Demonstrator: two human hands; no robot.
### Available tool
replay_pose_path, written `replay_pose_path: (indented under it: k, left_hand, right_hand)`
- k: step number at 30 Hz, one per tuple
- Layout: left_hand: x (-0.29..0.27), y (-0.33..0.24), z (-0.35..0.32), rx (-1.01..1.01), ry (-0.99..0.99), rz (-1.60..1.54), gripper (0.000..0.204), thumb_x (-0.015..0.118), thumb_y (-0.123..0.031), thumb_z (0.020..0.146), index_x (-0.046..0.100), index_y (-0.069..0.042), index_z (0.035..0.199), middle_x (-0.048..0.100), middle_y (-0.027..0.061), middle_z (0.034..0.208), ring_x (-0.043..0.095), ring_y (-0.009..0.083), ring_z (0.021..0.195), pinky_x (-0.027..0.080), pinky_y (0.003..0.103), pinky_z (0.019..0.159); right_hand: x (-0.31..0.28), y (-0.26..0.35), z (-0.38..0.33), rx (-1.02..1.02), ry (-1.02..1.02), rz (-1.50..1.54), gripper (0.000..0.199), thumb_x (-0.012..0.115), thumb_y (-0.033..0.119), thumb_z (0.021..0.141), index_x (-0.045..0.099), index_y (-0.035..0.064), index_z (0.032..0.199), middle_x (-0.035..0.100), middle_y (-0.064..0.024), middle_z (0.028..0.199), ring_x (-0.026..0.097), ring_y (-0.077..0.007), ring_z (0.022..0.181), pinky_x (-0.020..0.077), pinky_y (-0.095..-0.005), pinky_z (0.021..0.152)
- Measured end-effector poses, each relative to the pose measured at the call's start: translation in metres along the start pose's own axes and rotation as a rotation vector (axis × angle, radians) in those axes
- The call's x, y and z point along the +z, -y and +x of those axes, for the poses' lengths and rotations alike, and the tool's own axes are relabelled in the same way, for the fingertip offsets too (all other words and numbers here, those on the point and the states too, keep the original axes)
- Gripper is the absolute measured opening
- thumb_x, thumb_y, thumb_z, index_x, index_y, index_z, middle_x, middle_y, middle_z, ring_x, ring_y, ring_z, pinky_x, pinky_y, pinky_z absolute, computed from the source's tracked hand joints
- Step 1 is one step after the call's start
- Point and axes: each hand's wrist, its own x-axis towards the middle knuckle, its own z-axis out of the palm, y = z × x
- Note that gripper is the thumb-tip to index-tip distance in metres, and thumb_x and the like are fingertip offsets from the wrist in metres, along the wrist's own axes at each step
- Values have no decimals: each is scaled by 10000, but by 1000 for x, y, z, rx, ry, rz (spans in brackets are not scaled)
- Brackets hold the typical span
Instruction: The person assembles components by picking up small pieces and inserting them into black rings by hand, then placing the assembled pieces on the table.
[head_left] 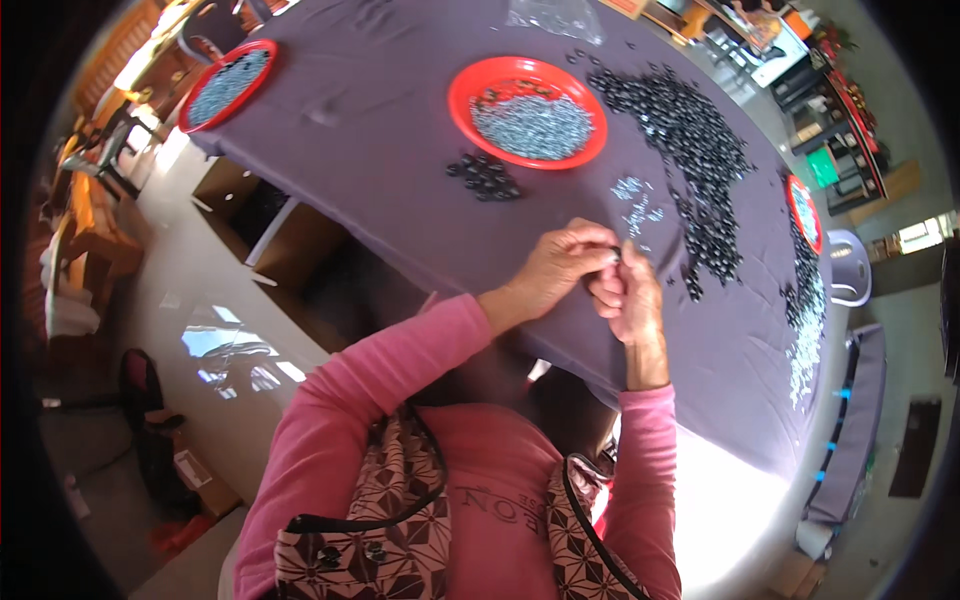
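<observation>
Above the near part of the table my left hand (562,265) and my right hand (634,298) meet, fingertips pinched together. Between them is a small black piece (615,254), mostly hidden by the fingers; its exact kind is too small to make out. Just beyond the hands lies a scatter of small silvery pieces (640,205). To their right spreads a large heap of shiny black rounded pieces (700,150). A smaller cluster of black pieces (484,177) lies ahead and to the left, beside a red plate (460,105) heaped with silvery pieces.
A dark purple cloth (380,150) covers the table. Another red plate (190,118) stands at its left edge, and a third red plate (817,240) at the far right. A clear plastic bag (555,18) lies at the back. Open cardboard boxes (300,245) stand below the left edge.
</observation>
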Motion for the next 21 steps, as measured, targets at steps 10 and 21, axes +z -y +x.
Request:
replay_pose_path:
  k: [10, 21]
  left_hand:
    - [4, -10, -6, -29, 19, 72, 170, 596, -112, 881, 612, -2, 1009, 492, 4, 1047, 560, 102, 931, 437, 264, 843]
    - [-10, -15, 2, 267, -38, 357, 136, 569, -38, 883, 615, -12, 1008, 567, -1, 936, 540, 63, 862, 450, 221, 756]
  right_hand:
    - [4, -10, 0, -45, 69, 184, 314, 613, 393, 838, 498, 113, 755, 313, 78, 535, 252, -39, 381, 191, -195, 344]
    - [-1, -9, -10, -82, 142, 80, 478, 416, 561, 914, 443, 114, 745, 262, 67, 548, 235, -45, 416, 145, -199, 376]
